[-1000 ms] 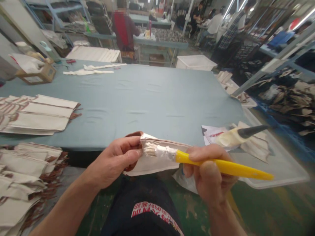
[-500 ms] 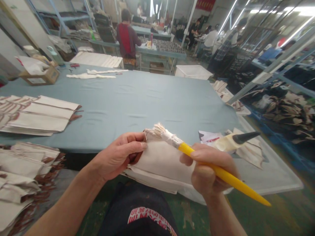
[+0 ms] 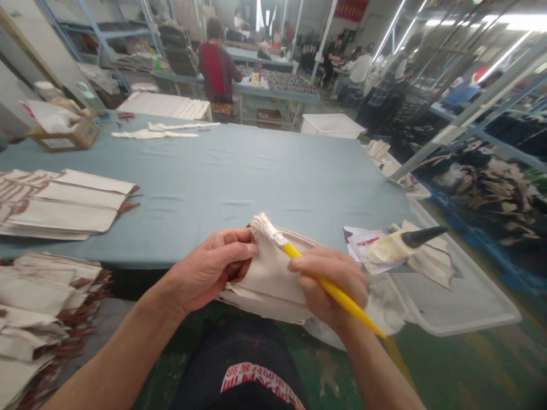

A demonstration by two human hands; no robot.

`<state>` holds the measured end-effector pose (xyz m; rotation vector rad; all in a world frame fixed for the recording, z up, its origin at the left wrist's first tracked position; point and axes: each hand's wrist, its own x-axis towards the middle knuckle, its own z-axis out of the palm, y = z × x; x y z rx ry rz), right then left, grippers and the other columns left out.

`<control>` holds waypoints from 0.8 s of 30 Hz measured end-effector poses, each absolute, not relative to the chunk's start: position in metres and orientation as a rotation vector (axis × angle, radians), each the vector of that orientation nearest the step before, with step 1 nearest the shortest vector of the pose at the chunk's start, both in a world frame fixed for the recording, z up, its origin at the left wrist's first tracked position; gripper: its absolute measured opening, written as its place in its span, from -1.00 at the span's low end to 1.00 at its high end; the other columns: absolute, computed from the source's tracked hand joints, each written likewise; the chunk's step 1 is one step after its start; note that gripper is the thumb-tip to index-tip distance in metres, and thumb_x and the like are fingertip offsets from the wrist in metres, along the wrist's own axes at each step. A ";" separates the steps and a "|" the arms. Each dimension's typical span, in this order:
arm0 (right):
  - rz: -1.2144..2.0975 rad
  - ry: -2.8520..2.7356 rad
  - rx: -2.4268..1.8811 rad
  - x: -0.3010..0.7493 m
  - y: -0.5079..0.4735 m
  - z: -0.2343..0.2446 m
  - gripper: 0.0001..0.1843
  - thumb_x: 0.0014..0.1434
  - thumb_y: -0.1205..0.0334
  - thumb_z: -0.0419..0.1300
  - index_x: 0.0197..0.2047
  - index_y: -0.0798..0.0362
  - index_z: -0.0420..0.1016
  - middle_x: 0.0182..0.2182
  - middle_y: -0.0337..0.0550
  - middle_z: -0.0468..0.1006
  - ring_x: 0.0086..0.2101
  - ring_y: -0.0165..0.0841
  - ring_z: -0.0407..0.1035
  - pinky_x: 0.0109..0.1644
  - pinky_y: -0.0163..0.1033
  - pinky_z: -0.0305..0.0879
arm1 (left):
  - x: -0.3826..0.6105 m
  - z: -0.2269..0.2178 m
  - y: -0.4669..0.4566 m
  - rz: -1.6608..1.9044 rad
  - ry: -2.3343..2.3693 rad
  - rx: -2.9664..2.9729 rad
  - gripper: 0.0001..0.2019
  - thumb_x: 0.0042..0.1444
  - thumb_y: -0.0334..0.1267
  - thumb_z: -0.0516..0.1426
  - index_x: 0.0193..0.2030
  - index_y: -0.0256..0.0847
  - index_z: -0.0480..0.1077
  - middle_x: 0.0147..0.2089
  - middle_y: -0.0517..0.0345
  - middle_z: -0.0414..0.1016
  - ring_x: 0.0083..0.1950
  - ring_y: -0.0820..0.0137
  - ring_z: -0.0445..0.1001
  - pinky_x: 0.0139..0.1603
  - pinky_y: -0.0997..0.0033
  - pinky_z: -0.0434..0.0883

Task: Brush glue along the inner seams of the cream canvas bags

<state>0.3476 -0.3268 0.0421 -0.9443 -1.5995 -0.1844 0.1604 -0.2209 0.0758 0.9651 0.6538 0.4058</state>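
My left hand [image 3: 213, 265] pinches the left corner of a cream fabric piece [image 3: 273, 279], thumb on top and fingers curled beneath. In my right hand [image 3: 333, 285] is a brush [image 3: 294, 253] with a yellow handle, held like a pen. Its pale bristles touch the far edge of the fabric, right beside my left fingertips. More cream layers lie under the held piece, at the front edge of the table. My right hand and wrist hide the fabric's right part.
A blue-grey cloth covers the table [image 3: 256, 165]. Stacked cream pieces [image 3: 81, 199] lie at left, with more piles [image 3: 38, 302] below. At right, a cream container with a black handle [image 3: 393, 245] rests by a white tray [image 3: 470, 302]. Behind stand a cardboard box [image 3: 64, 136] and a person [image 3: 217, 68].
My right hand has moved left with the brush, bringing the bristles toward my left fingertips. My left hand keeps its hold on the fabric. The view has shifted slightly.
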 end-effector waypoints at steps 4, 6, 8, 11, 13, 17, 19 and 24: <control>-0.299 -1.548 -0.998 0.344 -0.330 0.044 -0.87 0.47 0.15 0.20 -0.04 -0.02 0.56 -0.41 -0.22 0.69 -0.48 -0.38 0.57 -0.38 -0.28 0.51 | 0.160 0.075 -0.222 0.395 0.661 0.947 -0.73 -0.07 -0.16 0.44 -0.33 -0.31 0.59 -0.62 0.34 0.29 -0.62 0.63 0.07 -0.65 0.67 0.07; -0.307 -1.600 -0.997 0.342 -0.331 0.045 -0.86 0.49 0.16 0.18 -0.04 -0.02 0.55 -0.40 -0.22 0.69 -0.51 -0.39 0.55 -0.41 -0.29 0.47 | 0.159 0.075 -0.222 0.397 0.657 0.946 -0.75 -0.06 -0.17 0.43 -0.36 -0.31 0.57 -0.62 0.33 0.29 -0.62 0.63 0.08 -0.65 0.67 0.07; -0.272 -1.655 -0.992 0.340 -0.331 0.044 -0.86 0.49 0.21 0.16 -0.05 0.00 0.54 -0.41 -0.22 0.69 -0.51 -0.40 0.55 -0.40 -0.30 0.47 | 0.158 0.074 -0.221 0.410 0.651 0.943 -0.75 -0.05 -0.18 0.43 -0.39 -0.30 0.54 -0.63 0.34 0.27 -0.62 0.62 0.08 -0.64 0.66 0.07; -0.287 -1.596 -0.991 0.340 -0.332 0.038 -0.88 0.45 0.22 0.21 -0.03 0.01 0.57 -0.41 -0.20 0.68 -0.48 -0.37 0.57 -0.38 -0.28 0.49 | 0.155 0.073 -0.221 0.413 0.649 0.940 -0.77 -0.03 -0.18 0.41 -0.35 -0.30 0.56 -0.61 0.34 0.28 -0.62 0.61 0.08 -0.64 0.64 0.07; -0.354 -1.490 -1.025 0.342 -0.334 0.034 -0.86 0.44 0.17 0.24 0.00 -0.02 0.58 -0.41 -0.21 0.68 -0.47 -0.34 0.57 -0.39 -0.25 0.50 | 0.153 0.073 -0.221 0.404 0.642 0.948 -0.77 -0.01 -0.18 0.40 -0.31 -0.31 0.59 -0.59 0.33 0.29 -0.61 0.61 0.07 -0.63 0.63 0.08; -0.378 -1.403 -1.102 0.341 -0.343 0.037 -0.83 0.46 0.16 0.21 0.06 -0.09 0.55 -0.41 -0.24 0.67 -0.48 -0.32 0.57 -0.38 -0.20 0.53 | 0.151 0.072 -0.222 0.381 0.624 0.949 -0.76 -0.02 -0.18 0.41 -0.30 -0.31 0.60 -0.59 0.32 0.31 -0.61 0.61 0.09 -0.63 0.64 0.09; -0.370 -1.485 -1.073 0.338 -0.347 0.043 -0.84 0.47 0.18 0.19 0.04 -0.03 0.54 -0.43 -0.22 0.67 -0.47 -0.33 0.57 -0.36 -0.21 0.53 | 0.151 0.072 -0.223 0.383 0.629 0.943 -0.75 -0.02 -0.18 0.41 -0.28 -0.32 0.61 -0.61 0.33 0.30 -0.62 0.61 0.09 -0.64 0.64 0.09; -0.365 -1.829 -0.987 0.334 -0.347 0.053 -0.89 0.49 0.27 0.15 -0.07 0.07 0.51 -0.45 -0.18 0.66 -0.49 -0.38 0.51 -0.40 -0.28 0.44 | 0.152 0.071 -0.225 0.417 0.662 0.905 -0.76 -0.06 -0.21 0.42 -0.30 -0.30 0.58 -0.62 0.36 0.30 -0.63 0.62 0.09 -0.66 0.66 0.09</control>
